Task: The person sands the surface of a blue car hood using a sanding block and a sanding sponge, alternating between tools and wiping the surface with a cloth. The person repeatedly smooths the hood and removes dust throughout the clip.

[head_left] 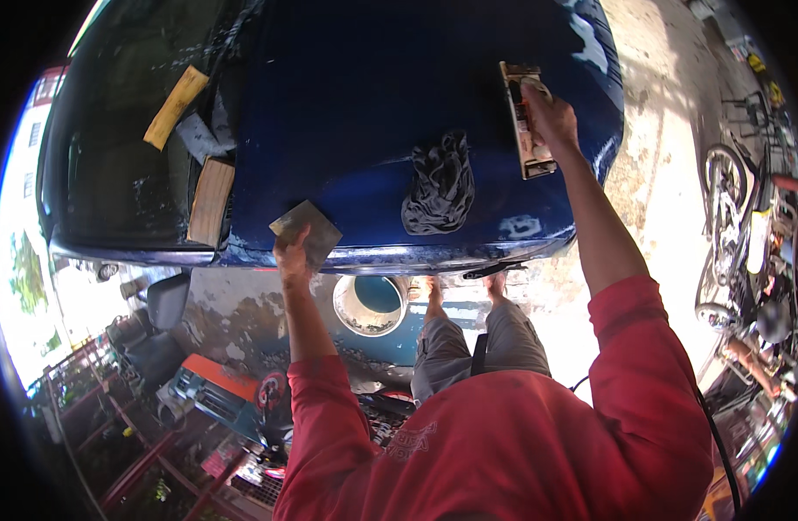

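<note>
My right hand point(548, 120) is wrapped round the top of a sander point(527, 139), a long narrow tool with a pale rectangular base. It lies against the dark blue car panel point(355, 113), towards the right. At the panel's near edge, my left hand point(292, 258) pinches a flat grey-brown square sheet point(316, 230), thumb on top; its material is unclear. Between my hands a crumpled dark grey cloth point(439, 184) rests on the panel. Pale worn patches point(522, 227) show in the paint near the edge and at the far right corner.
By the windshield lie a yellow block point(175, 106), a wooden block point(211, 201) and grey sheets point(199, 135). A round white bucket point(370, 322) stands below the panel's near edge, left of my feet. A bicycle point(725, 208) and clutter line the right; an orange-topped machine point(221, 382) sits lower left.
</note>
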A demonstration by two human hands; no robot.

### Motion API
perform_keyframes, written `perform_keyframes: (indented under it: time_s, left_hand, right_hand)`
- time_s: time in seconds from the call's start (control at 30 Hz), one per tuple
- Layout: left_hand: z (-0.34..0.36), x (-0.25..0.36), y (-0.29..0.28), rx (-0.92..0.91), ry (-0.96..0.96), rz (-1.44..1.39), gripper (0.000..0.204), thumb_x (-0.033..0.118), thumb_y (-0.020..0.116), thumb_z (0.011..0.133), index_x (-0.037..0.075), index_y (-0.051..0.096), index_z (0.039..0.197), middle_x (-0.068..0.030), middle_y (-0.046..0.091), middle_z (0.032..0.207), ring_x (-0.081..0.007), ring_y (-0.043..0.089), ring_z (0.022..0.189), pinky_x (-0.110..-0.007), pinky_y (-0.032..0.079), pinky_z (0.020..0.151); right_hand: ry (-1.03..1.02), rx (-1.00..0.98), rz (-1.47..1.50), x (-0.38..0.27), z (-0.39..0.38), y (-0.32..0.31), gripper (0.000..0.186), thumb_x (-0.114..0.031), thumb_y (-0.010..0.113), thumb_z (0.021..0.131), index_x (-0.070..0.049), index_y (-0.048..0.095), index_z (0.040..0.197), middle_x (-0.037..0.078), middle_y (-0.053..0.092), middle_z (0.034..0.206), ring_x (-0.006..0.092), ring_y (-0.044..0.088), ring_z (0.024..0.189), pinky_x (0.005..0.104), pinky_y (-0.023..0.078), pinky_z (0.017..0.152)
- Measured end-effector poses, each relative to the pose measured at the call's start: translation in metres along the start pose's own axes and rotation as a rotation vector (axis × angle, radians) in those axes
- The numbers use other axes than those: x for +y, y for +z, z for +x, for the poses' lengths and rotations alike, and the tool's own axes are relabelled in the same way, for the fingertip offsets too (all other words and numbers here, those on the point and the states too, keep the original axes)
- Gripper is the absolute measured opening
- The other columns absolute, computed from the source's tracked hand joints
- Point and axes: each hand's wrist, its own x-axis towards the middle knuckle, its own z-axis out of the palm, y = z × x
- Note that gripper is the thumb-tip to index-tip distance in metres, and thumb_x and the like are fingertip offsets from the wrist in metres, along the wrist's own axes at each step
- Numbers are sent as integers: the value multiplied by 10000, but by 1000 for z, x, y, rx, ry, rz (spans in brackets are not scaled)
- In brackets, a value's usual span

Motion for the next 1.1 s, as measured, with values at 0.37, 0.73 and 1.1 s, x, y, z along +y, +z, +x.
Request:
perform_keyframes:
  time_s: [0.37, 0.73, 1.1]
  left_hand:
    - [164, 123, -32, 339, 444, 724, 777, 308, 883, 909, -29, 516, 1505, -214, 661, 1396, -386, 670, 1234, -513, 549, 1037]
    - [-98, -28, 212, -709, 1182, 1105, 946, 606, 835, 875, 342, 421, 1684, -188, 277, 1776, -575, 262, 1599, -804, 271, 1228]
    - [49, 53, 157, -284, 1109, 1185, 802, 320, 894, 855, 148, 556, 1562, -224, 469, 1662, -477, 341, 1602, -637, 326, 1292]
  right_hand:
    - [718, 374, 476, 330, -266, -115, 701, -785, 623, 985, -88, 667, 920, -17, 467, 566, 122, 439, 425, 322, 372, 406]
    - [580, 260, 593, 265, -335, -10, 644, -686, 651, 1027, -44, 661, 980, 19, 530, 623, 134, 516, 460, 311, 405, 404]
    - [288, 315, 592, 164, -101, -11, 691, -697, 600, 1051, -22, 732, 986, 47, 594, 701, 136, 567, 609, 331, 442, 536]
